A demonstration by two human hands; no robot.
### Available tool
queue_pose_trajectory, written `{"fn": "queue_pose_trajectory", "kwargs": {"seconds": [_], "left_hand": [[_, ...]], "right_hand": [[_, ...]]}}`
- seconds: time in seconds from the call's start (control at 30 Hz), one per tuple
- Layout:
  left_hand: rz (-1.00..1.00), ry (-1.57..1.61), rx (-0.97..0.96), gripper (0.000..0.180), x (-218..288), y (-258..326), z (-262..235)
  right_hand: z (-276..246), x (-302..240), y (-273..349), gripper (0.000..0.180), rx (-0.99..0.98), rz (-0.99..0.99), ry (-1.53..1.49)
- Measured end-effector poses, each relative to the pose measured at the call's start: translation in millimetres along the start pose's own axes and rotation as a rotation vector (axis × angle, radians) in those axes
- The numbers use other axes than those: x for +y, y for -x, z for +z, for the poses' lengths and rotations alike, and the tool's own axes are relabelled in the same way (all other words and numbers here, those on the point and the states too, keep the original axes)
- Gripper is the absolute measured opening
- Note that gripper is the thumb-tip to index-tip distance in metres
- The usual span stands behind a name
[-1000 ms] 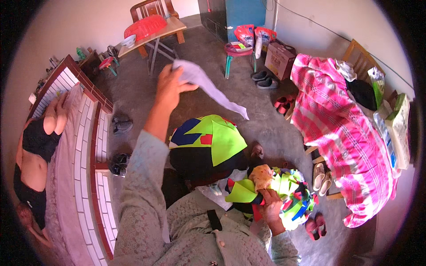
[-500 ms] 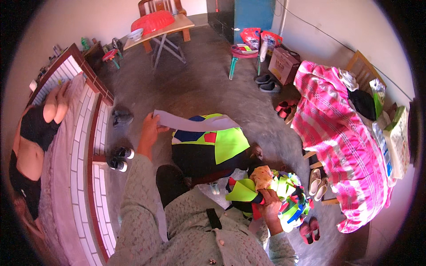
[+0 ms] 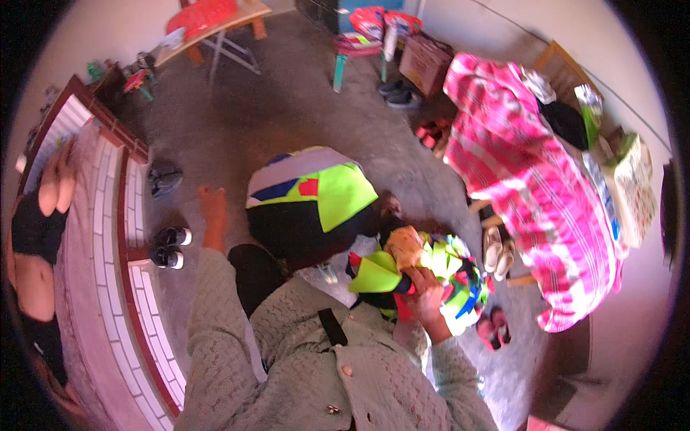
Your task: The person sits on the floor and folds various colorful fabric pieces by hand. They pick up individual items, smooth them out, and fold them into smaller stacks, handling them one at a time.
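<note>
Left grip [image 3: 213, 206] released, apart; grey strip [image 3: 300, 164] now atop fabric pile [image 3: 346, 195]

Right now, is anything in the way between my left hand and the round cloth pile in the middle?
Nothing visible stands between your left hand and the cloth pile; only a strip of floor shows in the gap.

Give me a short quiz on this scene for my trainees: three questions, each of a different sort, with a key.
1. True or false: the person's right hand touches the pile of colourful scraps.
2. What lies across the top of the black-sided bundle? A) a shoe B) a grey-purple strip C) a bowl
3. Which hand is nearer the pink checked cloth?

Key: 1. True. 2. B. 3. The right hand.
</note>
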State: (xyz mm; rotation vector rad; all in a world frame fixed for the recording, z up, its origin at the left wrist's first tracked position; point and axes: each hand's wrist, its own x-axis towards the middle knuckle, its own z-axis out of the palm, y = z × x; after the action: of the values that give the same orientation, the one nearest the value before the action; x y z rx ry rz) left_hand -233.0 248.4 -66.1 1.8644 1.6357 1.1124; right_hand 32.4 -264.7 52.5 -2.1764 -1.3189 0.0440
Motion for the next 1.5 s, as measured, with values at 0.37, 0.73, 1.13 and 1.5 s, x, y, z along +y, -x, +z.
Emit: {"fn": "queue_pose_trajectory", "kwargs": {"seconds": [0.37,0.73,1.13,1.5], "left_hand": [[0.072,0.551,-0.604,0.016,203,179,-18],[0.4,0.548,-1.161,0.023,265,280,15],[0.76,0.302,-0.978,0.042,303,315,51],[0.489,0.268,-1.016,0.022,281,308,67]], "right_hand": [[-1,4,5,0.055,0.076,0.03,-0.045],[2,7,7,0.053,0.082,0.026,0.003],[-2,-3,8,0.053,0.005,0.001,0.084],[-6,-6,7,0.057,0.014,0.008,0.095]]}}
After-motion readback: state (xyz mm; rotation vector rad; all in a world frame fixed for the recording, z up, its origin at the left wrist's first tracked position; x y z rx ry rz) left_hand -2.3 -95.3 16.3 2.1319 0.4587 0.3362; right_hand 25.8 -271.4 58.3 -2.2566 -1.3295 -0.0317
